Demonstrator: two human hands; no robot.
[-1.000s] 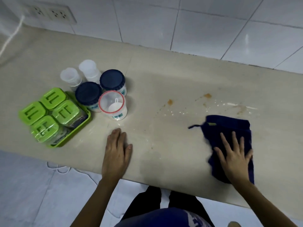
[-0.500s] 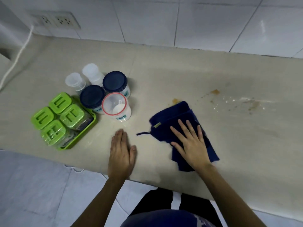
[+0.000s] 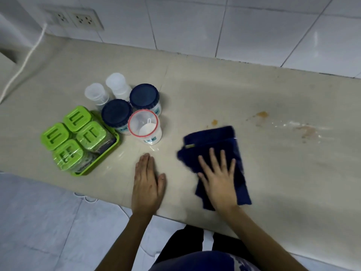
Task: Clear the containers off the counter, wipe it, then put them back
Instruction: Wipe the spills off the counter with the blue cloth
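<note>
My right hand [image 3: 218, 178] presses flat, fingers spread, on a dark blue cloth [image 3: 213, 137] lying on the beige counter [image 3: 234, 94]. My left hand [image 3: 147, 182] rests flat and empty on the counter near its front edge. At the left, several green-lidded containers [image 3: 78, 139] stand in a green tray [image 3: 101, 159]. Behind them are two jars with dark blue lids [image 3: 117, 113], an open red-rimmed jar [image 3: 145, 130] with a white scoop inside, and two small clear containers [image 3: 96, 93]. Orange-brown stains [image 3: 261, 114] and white specks [image 3: 306, 131] mark the counter to the right of the cloth.
A white tiled wall runs along the back of the counter, with a double socket [image 3: 76, 19] at the upper left and a white cable [image 3: 25, 61] trailing from it. The tiled floor [image 3: 39, 222] lies below the front edge.
My right hand swept the cloth leftward from the right part of the counter to its middle, just below a small orange spot. My left hand stayed flat in place.
</note>
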